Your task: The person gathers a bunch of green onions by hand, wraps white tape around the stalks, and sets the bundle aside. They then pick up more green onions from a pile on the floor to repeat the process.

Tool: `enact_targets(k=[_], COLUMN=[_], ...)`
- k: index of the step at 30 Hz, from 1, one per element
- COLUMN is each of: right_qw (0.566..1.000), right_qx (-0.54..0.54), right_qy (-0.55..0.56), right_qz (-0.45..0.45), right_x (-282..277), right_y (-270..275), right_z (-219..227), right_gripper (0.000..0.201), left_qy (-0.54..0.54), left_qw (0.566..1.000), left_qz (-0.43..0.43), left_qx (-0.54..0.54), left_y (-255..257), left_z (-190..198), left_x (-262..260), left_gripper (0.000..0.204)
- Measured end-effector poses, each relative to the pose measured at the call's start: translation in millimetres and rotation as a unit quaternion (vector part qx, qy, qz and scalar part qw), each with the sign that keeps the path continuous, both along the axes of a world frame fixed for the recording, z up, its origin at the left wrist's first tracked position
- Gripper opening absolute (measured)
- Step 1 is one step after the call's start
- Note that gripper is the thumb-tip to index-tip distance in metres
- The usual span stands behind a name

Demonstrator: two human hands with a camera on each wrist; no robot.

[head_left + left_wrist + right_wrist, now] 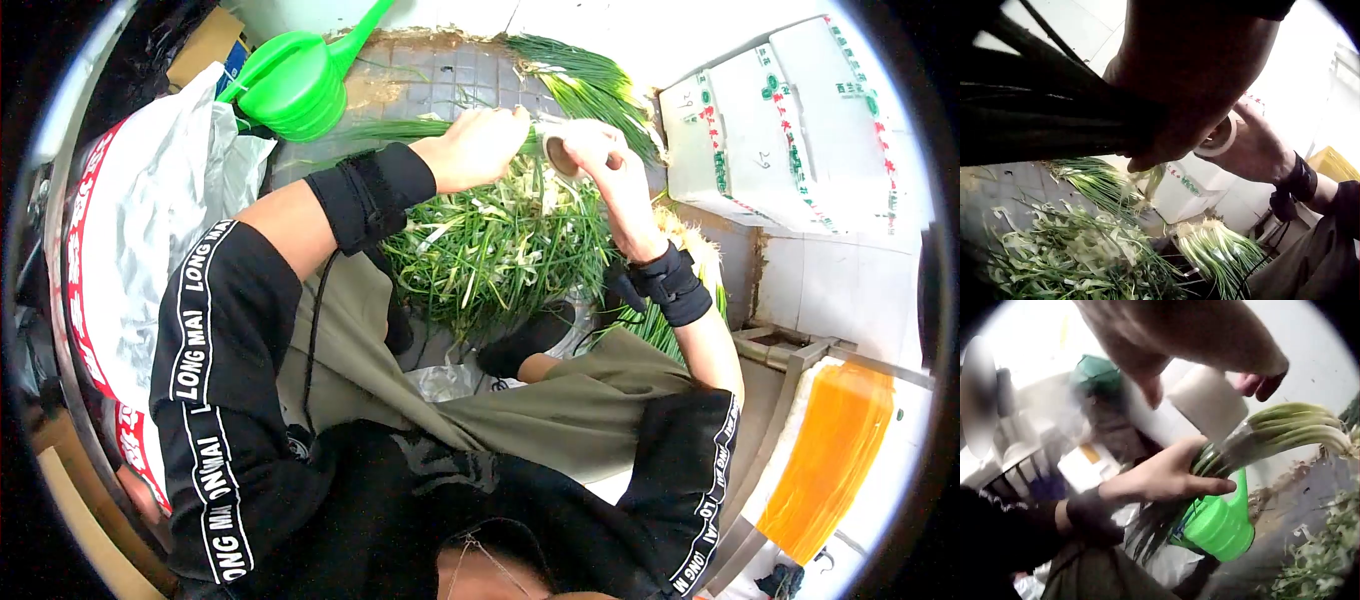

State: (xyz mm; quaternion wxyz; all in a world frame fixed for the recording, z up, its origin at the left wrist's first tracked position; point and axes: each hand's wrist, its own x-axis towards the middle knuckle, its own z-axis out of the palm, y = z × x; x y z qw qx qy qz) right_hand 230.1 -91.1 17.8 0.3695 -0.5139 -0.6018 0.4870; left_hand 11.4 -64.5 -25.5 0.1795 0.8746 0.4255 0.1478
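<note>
My left hand (478,148) grips a bunch of green onions (1300,428) around its green stems, fingers curled over them. In the right wrist view the pale root ends stick out past that hand and the dark leaves trail behind it. My right hand (612,172) holds a roll of clear tape (1209,403) right beside the bunch. Shiny tape (1235,449) lies across the stems next to the roll. Below both hands is a heap of loose green onion leaves and peelings (500,245).
Bundles of green onions lie at the back (585,80) and by the right leg (690,245). A green watering can (295,90) stands at the back left beside a large plastic sack (150,230). White foam boxes (775,125) are stacked at the right.
</note>
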Motion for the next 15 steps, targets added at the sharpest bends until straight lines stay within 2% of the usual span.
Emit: enact_targets(k=[2, 4, 6, 8, 10, 11, 13, 15], right_qw=[0.998, 0.987, 0.975, 0.972, 0.960, 0.948, 0.919, 0.888], right_qx=[0.033, -0.039, -0.128, -0.117, -0.175, -0.198, -0.172, -0.179], right_qy=[-0.041, 0.056, 0.093, 0.025, 0.048, 0.051, 0.130, 0.173], right_qz=[0.029, 0.148, 0.156, 0.204, 0.211, 0.242, 0.330, 0.386], right_x=[7.3, 10.7, 14.6, 27.5, 37.8, 45.0, 46.2, 60.1], right_y=[13.8, 24.1, 33.6, 39.5, 46.3, 49.5, 49.4, 58.8], right_z=[-7.2, -2.8, -7.5, -16.3, -26.3, -28.3, -20.4, -25.5], right_gripper=[0.040, 0.046, 0.045, 0.043, 0.041, 0.042, 0.056, 0.066], left_qy=[-0.007, -0.011, -0.015, 0.035, 0.002, -0.022, -0.082, -0.083], left_qw=[0.999, 0.998, 0.996, 0.992, 0.992, 0.987, 0.976, 0.970], left_qz=[-0.034, -0.063, -0.089, -0.109, -0.125, -0.155, -0.201, -0.222], left_qx=[-0.003, 0.007, 0.016, -0.044, -0.033, -0.037, -0.026, -0.056], left_y=[3.3, 0.8, -3.6, -3.1, -3.4, -1.5, 2.2, 7.7], left_z=[-10.4, -14.6, -14.3, -8.0, -10.3, -11.2, -5.9, 0.1], left_x=[4.7, 7.8, 11.7, 14.6, 12.3, 10.1, 5.1, 0.2], left_gripper=[0.037, 0.036, 0.034, 0.048, 0.046, 0.046, 0.047, 0.047])
